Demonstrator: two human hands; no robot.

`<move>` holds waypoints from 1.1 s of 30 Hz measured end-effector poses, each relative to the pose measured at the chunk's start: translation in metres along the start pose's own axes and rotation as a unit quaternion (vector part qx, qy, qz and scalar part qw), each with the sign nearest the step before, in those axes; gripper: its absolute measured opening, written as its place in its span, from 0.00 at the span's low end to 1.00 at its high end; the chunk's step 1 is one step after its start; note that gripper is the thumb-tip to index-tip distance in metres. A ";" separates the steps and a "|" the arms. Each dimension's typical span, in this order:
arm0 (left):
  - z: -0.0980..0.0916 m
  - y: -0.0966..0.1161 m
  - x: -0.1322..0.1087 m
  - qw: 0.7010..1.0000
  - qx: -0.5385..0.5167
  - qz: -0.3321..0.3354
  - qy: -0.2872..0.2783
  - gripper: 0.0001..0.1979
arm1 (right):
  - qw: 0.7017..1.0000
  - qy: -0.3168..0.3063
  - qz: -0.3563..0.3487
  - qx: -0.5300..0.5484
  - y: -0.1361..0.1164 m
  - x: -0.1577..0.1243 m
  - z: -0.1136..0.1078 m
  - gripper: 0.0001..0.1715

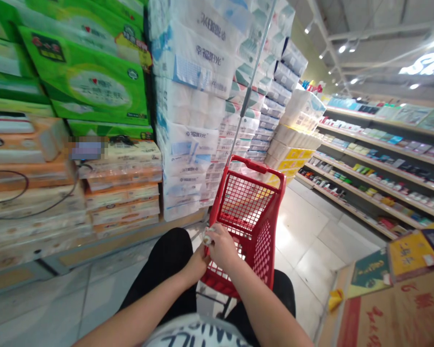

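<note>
In front of my knees stands a red plastic shopping cart [249,196] with a lattice basket. My right hand [222,245] is closed at its left edge, the fingers around a small whitish roundish thing [207,237] whose kind I cannot make out. Just below, my left hand [199,262] is closed against the same edge; its fingers are mostly hidden, and so is whatever they grip. A thin metal pole [246,99] rises at a slant from the cart's far left corner, beside the cart's handle [256,165].
Stacked tissue packs in green wrapping [94,82] and white toilet paper packs [195,111] line the left side. A phone-like device [88,148], blurred out, lies on orange packs [125,197]. Product shelves [376,159] stand far right; cardboard boxes [394,308] are near right.
</note>
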State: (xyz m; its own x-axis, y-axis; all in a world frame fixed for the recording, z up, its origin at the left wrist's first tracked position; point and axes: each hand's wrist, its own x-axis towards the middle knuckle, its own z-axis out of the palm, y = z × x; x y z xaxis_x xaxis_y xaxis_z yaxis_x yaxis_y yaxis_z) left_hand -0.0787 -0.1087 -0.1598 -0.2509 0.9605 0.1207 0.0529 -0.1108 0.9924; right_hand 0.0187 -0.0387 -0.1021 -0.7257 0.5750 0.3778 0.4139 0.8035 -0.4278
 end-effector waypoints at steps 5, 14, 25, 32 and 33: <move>-0.002 -0.009 0.004 0.999 0.042 0.009 -0.002 0.24 | 1.000 0.000 -0.015 -0.006 -0.006 0.000 0.000 0.22; -0.009 -0.009 0.022 0.988 0.149 0.042 0.007 0.35 | 0.996 0.064 0.051 0.044 0.027 0.046 0.018 0.20; -0.030 -0.011 0.074 0.974 0.225 -0.013 0.005 0.26 | 0.999 -0.034 0.008 0.022 0.012 -0.017 -0.013 0.20; -0.006 -0.001 0.078 0.946 0.322 0.019 0.022 0.30 | 0.999 0.008 -0.011 -0.031 0.029 -0.051 -0.013 0.22; -0.003 0.001 0.075 0.945 0.328 0.013 0.011 0.31 | 0.999 0.016 -0.009 -0.038 0.031 -0.057 -0.014 0.21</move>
State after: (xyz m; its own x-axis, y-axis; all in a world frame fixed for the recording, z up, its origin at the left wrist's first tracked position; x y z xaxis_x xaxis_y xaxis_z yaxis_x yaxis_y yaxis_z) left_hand -0.1000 -0.0373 -0.1493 -0.2602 0.9534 0.1529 0.6452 0.0539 0.7621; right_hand 0.0805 -0.0444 -0.1248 -0.7159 0.5638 0.4120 0.4421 0.8226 -0.3575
